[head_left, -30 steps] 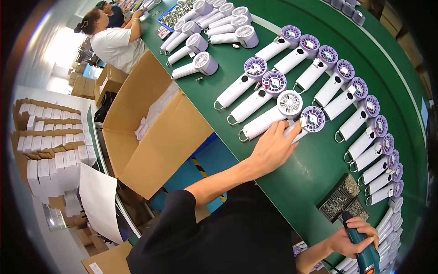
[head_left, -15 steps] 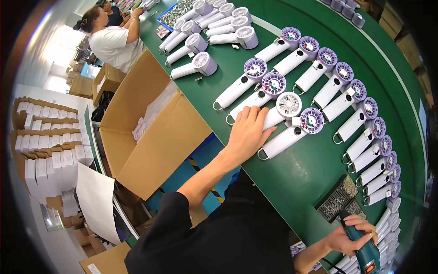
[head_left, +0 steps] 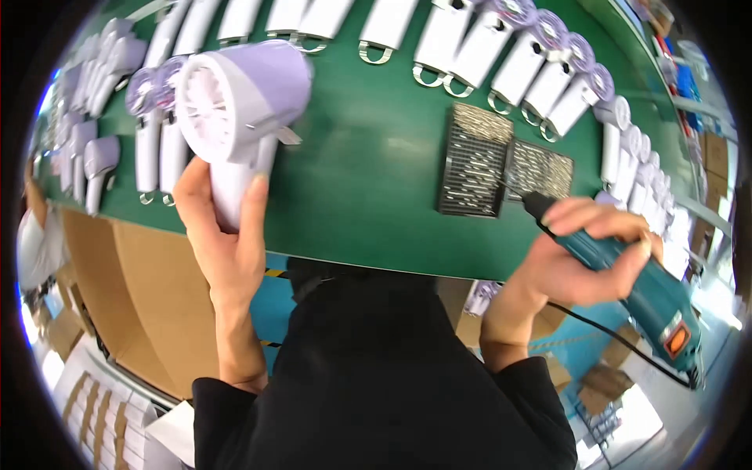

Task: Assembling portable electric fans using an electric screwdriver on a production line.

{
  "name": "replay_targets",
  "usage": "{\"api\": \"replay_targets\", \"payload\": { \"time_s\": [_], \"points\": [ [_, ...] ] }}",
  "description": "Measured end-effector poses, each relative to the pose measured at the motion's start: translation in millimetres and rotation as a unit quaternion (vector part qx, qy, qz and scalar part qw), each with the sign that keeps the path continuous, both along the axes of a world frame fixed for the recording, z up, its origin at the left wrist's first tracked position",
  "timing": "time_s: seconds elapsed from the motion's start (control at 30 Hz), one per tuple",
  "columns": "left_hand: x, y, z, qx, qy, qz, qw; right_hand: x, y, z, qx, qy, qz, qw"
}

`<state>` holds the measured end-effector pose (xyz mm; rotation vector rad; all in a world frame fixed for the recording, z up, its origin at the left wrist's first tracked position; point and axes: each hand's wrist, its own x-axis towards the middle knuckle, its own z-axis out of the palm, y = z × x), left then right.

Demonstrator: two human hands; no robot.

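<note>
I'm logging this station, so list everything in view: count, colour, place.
Bench: one, green, ahead
Held fan: one, white and lilac, left hand
Other fans: many, white and lilac, along bench
Power screwdriver: one, teal, right hand
Cable: one, black, behind screwdriver
Gridded trays: two, black, metallic pieces inside, bench's right
Open carton: one, brown, lower left
Boxes: several, white, bottom-left corner
Co-worker: one, white top, left edge
Left hand: one, bare, gripping fan
Right hand: one, bare, gripping screwdriver
</note>
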<state>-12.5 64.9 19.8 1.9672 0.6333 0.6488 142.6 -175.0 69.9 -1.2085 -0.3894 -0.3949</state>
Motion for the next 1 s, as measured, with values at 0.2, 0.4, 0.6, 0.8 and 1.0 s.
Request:
{"api": "replay_targets", "payload": {
  "time_s": [0.2,0.4,0.6,0.8,1.0],
  "points": [
    [28,-30,-29,0.017,0.111,-0.086,0.990,10,2,-11,-0.031,0.057,-0.037,0.997],
    [35,-17,-43,0.113,0.110,-0.050,0.986,11,7,-22,-0.033,0.045,0.007,0.998],
    [41,-13,-29,0.027,0.171,-0.018,0.985,15,10,-31,-0.047,0.041,0.022,0.998],
    [41,-18,-16,-0.132,0.189,-0.028,0.973,18,13,-37,-0.128,0.016,0.017,0.992],
    [40,-18,-11,-0.299,0.183,-0.066,0.934,10,18,-40,-0.113,0.020,0.029,0.993]
  ]
}}
